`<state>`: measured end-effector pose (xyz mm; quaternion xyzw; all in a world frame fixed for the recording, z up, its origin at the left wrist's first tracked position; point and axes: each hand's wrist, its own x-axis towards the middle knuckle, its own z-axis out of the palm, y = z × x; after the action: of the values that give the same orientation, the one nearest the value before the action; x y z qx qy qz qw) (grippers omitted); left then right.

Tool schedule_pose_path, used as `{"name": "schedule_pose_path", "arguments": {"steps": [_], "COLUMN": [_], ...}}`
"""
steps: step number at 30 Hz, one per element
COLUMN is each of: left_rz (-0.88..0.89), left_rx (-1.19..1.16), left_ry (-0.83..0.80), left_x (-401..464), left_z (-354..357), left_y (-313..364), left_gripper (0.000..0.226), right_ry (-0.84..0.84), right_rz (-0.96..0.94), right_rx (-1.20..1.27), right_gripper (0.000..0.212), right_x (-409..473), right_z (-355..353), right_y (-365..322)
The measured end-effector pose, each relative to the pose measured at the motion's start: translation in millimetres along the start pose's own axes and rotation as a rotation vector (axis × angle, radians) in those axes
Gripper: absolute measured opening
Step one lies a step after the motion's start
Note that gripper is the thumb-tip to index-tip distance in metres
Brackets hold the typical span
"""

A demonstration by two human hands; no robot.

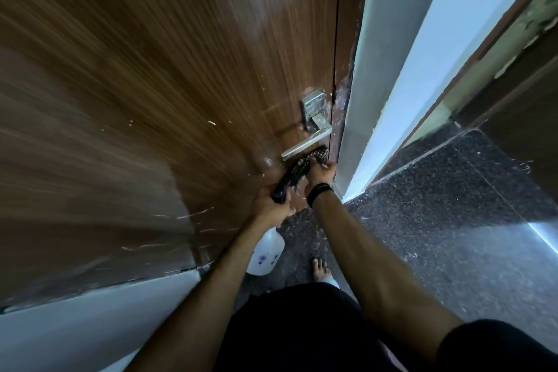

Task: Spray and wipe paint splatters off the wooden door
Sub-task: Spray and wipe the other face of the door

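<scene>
Wooden door (157,75) stands shut against its frame at the left of the view; white paint splatters (193,214) streak its lower face, with further flecks near the metal handle (305,142) and heavier white smearing down the frame edge beside the lock plate (314,106).

Right hand (323,170) presses a dark checked cloth (305,164) against the door just below the handle, fingers curled over the bunched fabric; a dark band sits on that wrist. Left hand (271,205) is closed round the black trigger head of a spray bottle (265,254), whose white body hangs below the hand, near the floor (437,205); the nozzle appears to point toward the door, though this cannot be confirmed. A bare foot (321,269) stands on the speckled floor under the arms.

Assessment: wiping is under way at the handle zone; the streaks lower down look untreated.

Recommendations for the step in hand: keep the cloth flat and the pressure firm, working along the grain so the veneer is not scuffed; work under the lever and into the seam at the frame edge, where residue gathers; turn to a clean fold once paint loads the fabric; re-wet stubborn flecks and let them soften before rubbing; keep spray off the lock plate where possible.
</scene>
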<state>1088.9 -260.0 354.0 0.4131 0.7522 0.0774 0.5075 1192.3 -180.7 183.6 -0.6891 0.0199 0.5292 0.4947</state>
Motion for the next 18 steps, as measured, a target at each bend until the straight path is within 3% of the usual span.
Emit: {"name": "schedule_pose_path", "arguments": {"steps": [7,10,14,18], "left_rz": [0.097,0.123,0.154,0.189], "left_rx": [0.038,0.036,0.073,0.124], "left_ry": [-0.004,-0.024,-0.004,-0.007], "left_x": [7,4,0,-2], "left_z": [0,6,14,21], "left_y": [12,22,30,35], "left_gripper": [0.026,0.022,0.015,0.024], "right_ry": [0.018,-0.007,-0.036,-0.055], "right_rz": [-0.367,-0.332,-0.096,-0.181], "right_rx": [0.109,0.102,0.051,0.053], "right_gripper": [0.022,0.026,0.031,0.026], "right_x": [-40,-37,-22,-28], "right_z": [-5,-8,-18,-28], "right_y": [-53,-53,-55,-68]}}
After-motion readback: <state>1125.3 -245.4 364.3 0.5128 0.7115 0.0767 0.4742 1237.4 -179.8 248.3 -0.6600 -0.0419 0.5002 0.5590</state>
